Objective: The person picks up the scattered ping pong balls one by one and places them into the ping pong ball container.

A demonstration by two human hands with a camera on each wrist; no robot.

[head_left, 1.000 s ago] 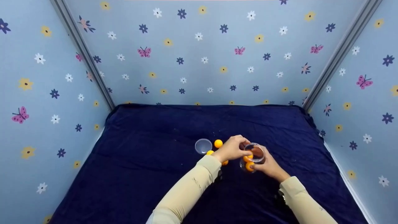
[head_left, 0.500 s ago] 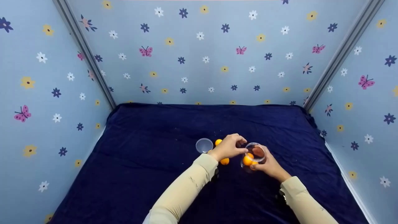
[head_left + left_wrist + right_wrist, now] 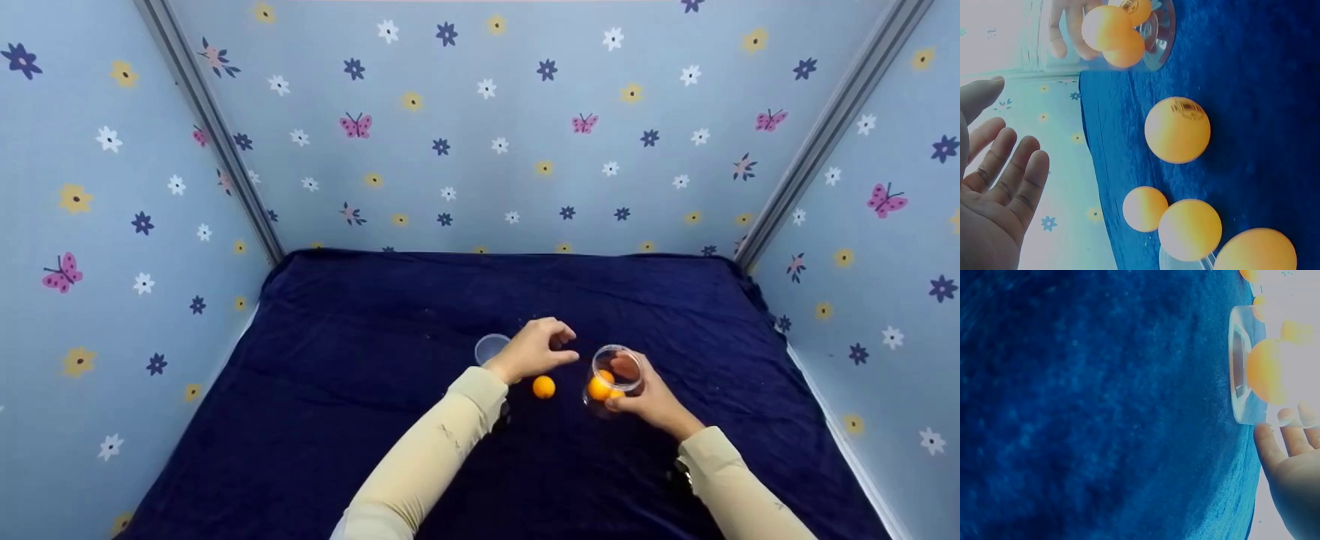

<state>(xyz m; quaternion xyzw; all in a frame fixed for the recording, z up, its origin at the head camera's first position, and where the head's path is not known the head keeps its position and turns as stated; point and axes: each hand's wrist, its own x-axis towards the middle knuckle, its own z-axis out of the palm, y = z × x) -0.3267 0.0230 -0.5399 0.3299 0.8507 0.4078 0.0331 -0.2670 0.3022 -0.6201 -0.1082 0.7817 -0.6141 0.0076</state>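
My right hand [image 3: 654, 401] grips the side of a clear plastic jar [image 3: 616, 346], which stands upright with its mouth uncovered. Three orange ping-pong balls [image 3: 1107, 28] show at the bottom of the jar in the left wrist view. Left of the jar, my left hand [image 3: 534, 351] hovers above the cloth with spread, relaxed fingers and holds nothing. A loose ping-pong ball [image 3: 544, 387] lies just below it. Several more balls [image 3: 1190, 230] rest on the cloth, mostly hidden by the left hand in the head view. Beside them lies a clear round lid [image 3: 489, 348], partly covered by that hand.
A dark blue cloth [image 3: 360, 390] with small wrinkles covers the table. Flower-patterned panels [image 3: 480, 150] enclose it at the back and both sides, joined by grey metal posts [image 3: 217, 135].
My left hand has let go of a ball at the jar's mouth and moved left toward the loose balls. The right hand keeps its hold on the jar, nearly still.
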